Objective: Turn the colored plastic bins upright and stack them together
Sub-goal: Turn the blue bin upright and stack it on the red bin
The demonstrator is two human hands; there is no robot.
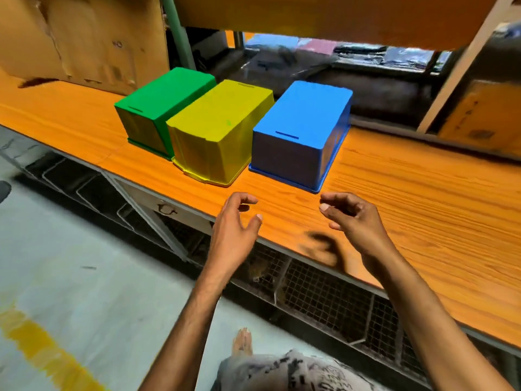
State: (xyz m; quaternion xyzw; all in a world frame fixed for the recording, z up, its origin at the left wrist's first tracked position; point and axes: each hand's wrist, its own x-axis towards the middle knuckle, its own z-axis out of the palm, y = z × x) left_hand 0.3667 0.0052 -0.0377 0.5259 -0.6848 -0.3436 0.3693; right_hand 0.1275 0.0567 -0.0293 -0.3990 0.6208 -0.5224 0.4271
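Observation:
Three plastic bins stand upside down in a row on the orange wooden shelf (423, 193). The green bin (166, 100) is at the left, touching the yellow bin (222, 122) in the middle. The blue bin (307, 122) stands a little apart at the right. My left hand (236, 224) hovers over the shelf's front edge, just short of the gap between the yellow and blue bins, fingers spread and empty. My right hand (352, 218) floats in front of the blue bin's near right corner, fingers curled apart, holding nothing.
A cardboard sheet (79, 38) leans at the back left beside a green post (177, 35). An upper shelf board (324, 15) overhangs the bins. Wire mesh (324, 294) runs under the shelf. Grey floor with a yellow stripe (36, 342) lies at the left.

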